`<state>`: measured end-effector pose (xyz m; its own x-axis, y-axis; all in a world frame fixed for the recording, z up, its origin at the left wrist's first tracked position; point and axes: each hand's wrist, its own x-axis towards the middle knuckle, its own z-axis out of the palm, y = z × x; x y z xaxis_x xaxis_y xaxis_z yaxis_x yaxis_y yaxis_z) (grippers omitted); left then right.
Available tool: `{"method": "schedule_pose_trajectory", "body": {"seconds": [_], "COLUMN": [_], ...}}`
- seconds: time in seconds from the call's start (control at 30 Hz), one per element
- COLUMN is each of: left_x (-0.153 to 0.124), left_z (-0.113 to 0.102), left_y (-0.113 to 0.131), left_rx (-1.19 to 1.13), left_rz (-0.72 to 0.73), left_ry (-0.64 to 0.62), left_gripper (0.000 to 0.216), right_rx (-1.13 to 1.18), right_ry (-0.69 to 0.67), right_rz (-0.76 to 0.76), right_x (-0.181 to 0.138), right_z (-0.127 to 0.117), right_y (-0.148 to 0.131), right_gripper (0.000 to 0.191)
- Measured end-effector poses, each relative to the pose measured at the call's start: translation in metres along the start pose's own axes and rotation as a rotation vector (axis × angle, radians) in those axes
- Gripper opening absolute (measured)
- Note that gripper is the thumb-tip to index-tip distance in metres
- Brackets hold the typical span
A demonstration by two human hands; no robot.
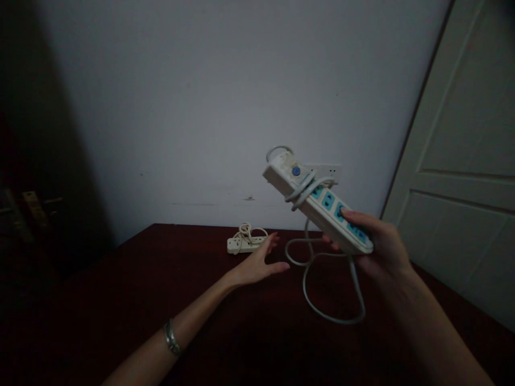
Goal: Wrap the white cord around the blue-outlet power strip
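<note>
1. The right hand (pixel 382 246) was seen closed around the lower end of a white power strip (pixel 317 206), which was held tilted in the air above the counter (pixel 120 300), its switch end raised toward the wall (pixel 201 107).
2. The left hand (pixel 257 262) was held open and empty, fingers spread, just above the counter and near a second, smaller power strip (pixel 243 242) that lay at the back edge with its cord bundled on top.
3. A few turns of the grey cord (pixel 322 279) were wound round the upper part of the held strip; the rest was seen hanging in loose loops down to the counter.
4. The strip was judged to be light and rigid, a hard plastic body with smooth faces that could slip if gripped only by the fingertips; a hold across its narrow sides seemed soundest.
5. The cord was judged limp yet springy, so that the loops could uncoil or catch; it seemed best taken close to the strip, where it was already wound.
6. A wall socket (pixel 322 170) was partly hidden behind the strip, and a door (pixel 462 161) stood at the right.
</note>
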<state>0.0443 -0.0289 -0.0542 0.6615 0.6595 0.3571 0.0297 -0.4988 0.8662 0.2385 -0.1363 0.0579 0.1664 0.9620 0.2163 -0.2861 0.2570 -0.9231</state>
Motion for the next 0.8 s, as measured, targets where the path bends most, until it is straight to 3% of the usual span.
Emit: {"method": "schedule_pose_trajectory", "body": {"seconds": [0.1,0.2,0.37,0.47,0.6,0.8], "left_x": [-0.001,0.0,0.001,0.002,0.002,-0.007], "left_z": [0.009,0.004,-0.013,-0.016,-0.019,-0.027], "left_y": [0.018,0.026,0.032,0.038,0.04,0.037], "left_rx": [-0.02,0.029,-0.164,-0.388,-0.676,-0.71], "left_rz": [0.082,0.065,0.023,-0.025,-0.204,-0.216], "left_ry": [0.133,0.227,0.0,-0.009,-0.052,-0.198], "left_gripper": [0.074,0.055,0.044,0.04,0.042,0.025], "right_rx": [-0.013,-0.007,0.026,0.034,0.042,0.011], "right_ry": [-0.2,-0.31,-0.305,-0.268,-0.195,-0.19], "right_rz": [0.051,0.099,0.1,0.095,0.12,0.147], "right_x": [-0.008,-0.014,-0.015,-0.009,0.0,0.001], "right_z": [0.016,0.025,0.027,0.021,0.013,0.012], "right_y": [0.008,0.011,0.009,0.009,0.012,0.015], "right_gripper": [0.029,0.032,0.03,0.031,0.033,0.035]}}
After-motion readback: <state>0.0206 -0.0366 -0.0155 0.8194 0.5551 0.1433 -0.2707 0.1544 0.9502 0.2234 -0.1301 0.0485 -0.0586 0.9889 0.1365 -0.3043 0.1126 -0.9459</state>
